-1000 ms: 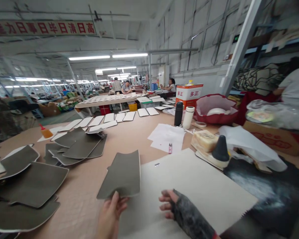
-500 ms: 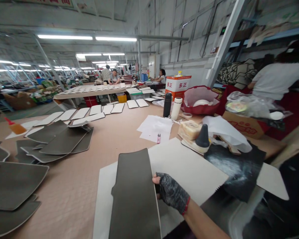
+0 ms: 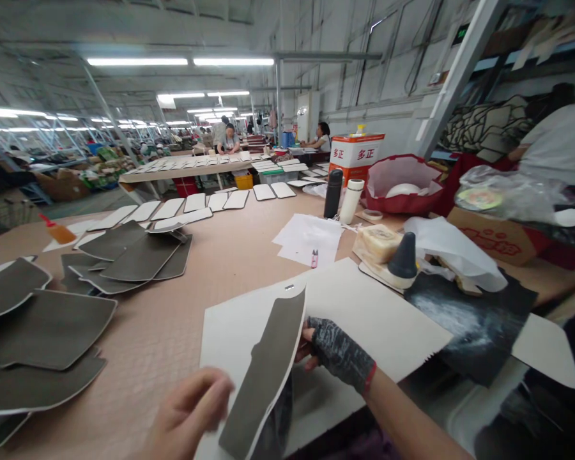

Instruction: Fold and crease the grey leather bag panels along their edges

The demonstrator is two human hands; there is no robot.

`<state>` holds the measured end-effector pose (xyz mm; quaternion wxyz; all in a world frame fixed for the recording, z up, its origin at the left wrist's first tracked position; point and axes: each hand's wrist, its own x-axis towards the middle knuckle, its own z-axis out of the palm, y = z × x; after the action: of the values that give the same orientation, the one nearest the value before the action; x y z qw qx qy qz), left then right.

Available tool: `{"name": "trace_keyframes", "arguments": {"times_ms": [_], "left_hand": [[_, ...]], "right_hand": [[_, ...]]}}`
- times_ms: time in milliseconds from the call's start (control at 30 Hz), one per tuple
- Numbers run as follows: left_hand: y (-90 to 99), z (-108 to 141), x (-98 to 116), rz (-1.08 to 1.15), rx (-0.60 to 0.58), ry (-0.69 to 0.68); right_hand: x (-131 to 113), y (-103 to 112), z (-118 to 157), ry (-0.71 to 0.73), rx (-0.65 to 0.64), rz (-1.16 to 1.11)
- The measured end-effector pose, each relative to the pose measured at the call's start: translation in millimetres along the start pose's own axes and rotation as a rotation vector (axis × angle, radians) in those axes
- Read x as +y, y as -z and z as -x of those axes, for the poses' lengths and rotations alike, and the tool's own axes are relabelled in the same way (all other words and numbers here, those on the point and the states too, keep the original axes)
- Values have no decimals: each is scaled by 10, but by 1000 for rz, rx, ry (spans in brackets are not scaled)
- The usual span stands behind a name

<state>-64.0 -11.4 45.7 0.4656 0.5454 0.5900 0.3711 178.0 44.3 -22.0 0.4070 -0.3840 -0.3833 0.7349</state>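
Observation:
A dark grey panel with a pale edge stands tilted over a white sheet, its right side raised. My right hand, in a grey fingerless glove with a red cuff, has its fingers round that raised edge; the fingertips are partly behind the panel. Bare and blurred, my left hand is at the panel's left, apart from it, fingers curled, and what it may hold cannot be made out. A small metal piece lies by the panel's top end.
Grey panels are piled at left, white pieces in a row behind. Pink snips, a black bottle, a white bottle and a dark cone stand or lie beyond. People sit farther off.
The panel, flat before, is now lifted and tilted up on its right side. My left hand has come into view from below. The view has shifted, so the table's things appear farther right.

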Motion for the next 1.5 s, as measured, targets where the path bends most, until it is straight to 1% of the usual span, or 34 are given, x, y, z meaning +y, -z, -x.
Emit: {"name": "trace_keyframes", "arguments": {"times_ms": [33,100,167,200,267,333,400,500,600,700,800,933,1067,1233,1367,1433,1500], "left_hand": [[-87,-101,69,-26,28,-63],[-326,-266,138,-59,-55,-100],[-581,-360,117,-98,-116,-121],[-691,-384,85,-119,-128,-135],[-846,-408,10,-149,-118,-158],[-917,-426,-50,-154,-103,-156],[-935,-448,-81,-149,-102,-141],[-938,-473,-89,-165,-119,-119],[-956,-480,-88,-186,-128,-108],[-981,-495,-97,-185,-136,-104],[-1000,-539,-100,-180,-131,-97],[-1002,-600,-77,-222,-112,-91],[-971,-595,-20,-267,-126,-61],[-905,-537,127,-434,-159,-67],[-884,-536,226,-566,-183,-65],[-896,-557,231,-610,-193,-78],[-904,-581,207,-618,-190,-90]], "right_hand": [[-3,-30,8,0,10,-12],[-47,-109,46,16,46,-15],[-123,-189,97,47,76,31],[-161,-220,119,54,86,67],[-208,-249,137,57,107,116],[-209,-238,123,39,137,125],[-179,-206,89,20,167,125],[-146,-168,43,-7,162,117],[-171,-157,35,-44,163,92],[-225,-153,59,-46,128,94],[-253,-147,84,-13,90,146],[-215,-158,97,63,100,194],[-205,-221,122,135,94,306],[-257,-299,185,195,116,452],[-223,-297,195,279,111,565],[-195,-295,188,295,114,573],[-178,-293,183,255,107,506]]}}
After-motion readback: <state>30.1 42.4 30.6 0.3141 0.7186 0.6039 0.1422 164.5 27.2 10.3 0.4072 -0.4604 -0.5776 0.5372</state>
